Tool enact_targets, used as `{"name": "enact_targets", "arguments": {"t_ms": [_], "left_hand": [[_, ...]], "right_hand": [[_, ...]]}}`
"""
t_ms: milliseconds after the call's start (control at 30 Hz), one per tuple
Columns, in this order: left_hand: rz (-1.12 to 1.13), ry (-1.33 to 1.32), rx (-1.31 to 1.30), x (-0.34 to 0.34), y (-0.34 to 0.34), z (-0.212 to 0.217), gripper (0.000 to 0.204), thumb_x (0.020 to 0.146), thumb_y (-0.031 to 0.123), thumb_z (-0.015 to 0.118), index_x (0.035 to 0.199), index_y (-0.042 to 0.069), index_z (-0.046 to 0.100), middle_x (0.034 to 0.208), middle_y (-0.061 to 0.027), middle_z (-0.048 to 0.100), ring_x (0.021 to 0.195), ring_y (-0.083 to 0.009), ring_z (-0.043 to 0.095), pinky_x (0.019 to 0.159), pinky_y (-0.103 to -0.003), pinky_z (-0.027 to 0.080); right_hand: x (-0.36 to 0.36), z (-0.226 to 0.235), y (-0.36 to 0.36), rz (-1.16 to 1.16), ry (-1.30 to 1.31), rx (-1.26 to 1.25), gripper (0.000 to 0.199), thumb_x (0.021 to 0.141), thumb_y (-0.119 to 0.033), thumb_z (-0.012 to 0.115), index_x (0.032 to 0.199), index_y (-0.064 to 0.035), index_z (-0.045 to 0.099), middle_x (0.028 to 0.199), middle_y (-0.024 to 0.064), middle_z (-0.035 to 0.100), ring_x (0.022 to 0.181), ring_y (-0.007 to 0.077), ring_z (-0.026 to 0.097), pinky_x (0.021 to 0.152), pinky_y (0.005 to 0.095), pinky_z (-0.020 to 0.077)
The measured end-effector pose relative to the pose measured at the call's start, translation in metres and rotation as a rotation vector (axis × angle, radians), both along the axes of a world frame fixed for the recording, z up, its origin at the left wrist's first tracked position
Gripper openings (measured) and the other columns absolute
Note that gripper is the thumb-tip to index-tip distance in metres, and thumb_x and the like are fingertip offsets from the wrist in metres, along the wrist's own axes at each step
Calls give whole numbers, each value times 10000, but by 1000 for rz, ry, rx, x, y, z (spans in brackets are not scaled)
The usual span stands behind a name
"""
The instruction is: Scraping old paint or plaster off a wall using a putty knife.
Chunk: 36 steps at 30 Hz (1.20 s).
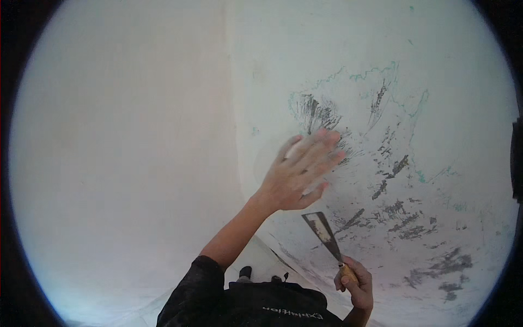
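Observation:
My left hand (299, 173) is stretched out over the white wall (272, 65) with its fingers spread. It appears to lie flat against the surface, just below a dark scraped patch (315, 110), and its fingers are slightly blurred. Lower down and to the right, my right hand (359, 283) grips a putty knife (323, 233) by its wooden handle. The metal blade points up and to the left, with whitish residue on its face. It looks held apart from the wall.
More dark, flaked streaks (444, 264) run down the wall's right side, ringed above by a ragged greenish line (376, 72). A plain wall (120, 136) meets this one at a corner on the left. Below is a pale floor (248, 252), where my shoe (245, 271) shows.

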<state>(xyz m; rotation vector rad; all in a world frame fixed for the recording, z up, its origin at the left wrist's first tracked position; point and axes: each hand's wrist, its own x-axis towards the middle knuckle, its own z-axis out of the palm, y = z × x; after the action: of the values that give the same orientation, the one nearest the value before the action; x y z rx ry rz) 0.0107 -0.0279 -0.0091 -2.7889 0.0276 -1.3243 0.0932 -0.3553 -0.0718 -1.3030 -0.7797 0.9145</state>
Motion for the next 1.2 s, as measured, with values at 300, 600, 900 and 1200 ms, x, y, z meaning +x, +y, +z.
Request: {"name": "enact_targets", "arguments": {"t_ms": [300, 600, 900, 1200], "left_hand": [[152, -770, -372, 15, 63, -10, 835, 860, 548, 641, 1520, 100, 393, 1615, -201, 251, 1528, -317, 158, 1187, -596, 84], [90, -586, -11, 53, 87, -17, 752, 979, 612, 393, 1549, 124, 341, 1628, -255, 144, 1511, -434, 118, 1190, -576, 49], [-234, -857, 20, 41, 33, -11, 740, 941, 470, 469, 1542, 96, 254, 1559, -216, 265, 1431, -419, 240, 1133, -608, 182], [-669, -488, 560, 30, -30, 61, 197, 960, 286, 579, 1144, 271, 651, 1382, 94, 572, 1261, -130, 530, 1012, -355, 395]], "right_hand": [[-36, 1, 11, -236, -75, 142, 635, 911, -391, 702, 1350, 35, 533, 671, 45, 551, 527, 126, 497, 472, 262, 349], [-59, 3, 35, -408, -189, 338, 464, 949, -224, 667, 1324, 28, 558, 817, 70, 583, 604, 136, 515, 514, 281, 381], [-69, 19, 77, -957, -1235, 305, 437, 1022, -233, 535, 1343, 64, 530, 766, 64, 561, 591, 124, 498, 505, 278, 409], [-84, 49, 117, -1199, -1340, 116, 525, 776, 41, 718, 1290, -34, 641, 750, 83, 600, 599, 201, 577, 532, 308, 484]]}}
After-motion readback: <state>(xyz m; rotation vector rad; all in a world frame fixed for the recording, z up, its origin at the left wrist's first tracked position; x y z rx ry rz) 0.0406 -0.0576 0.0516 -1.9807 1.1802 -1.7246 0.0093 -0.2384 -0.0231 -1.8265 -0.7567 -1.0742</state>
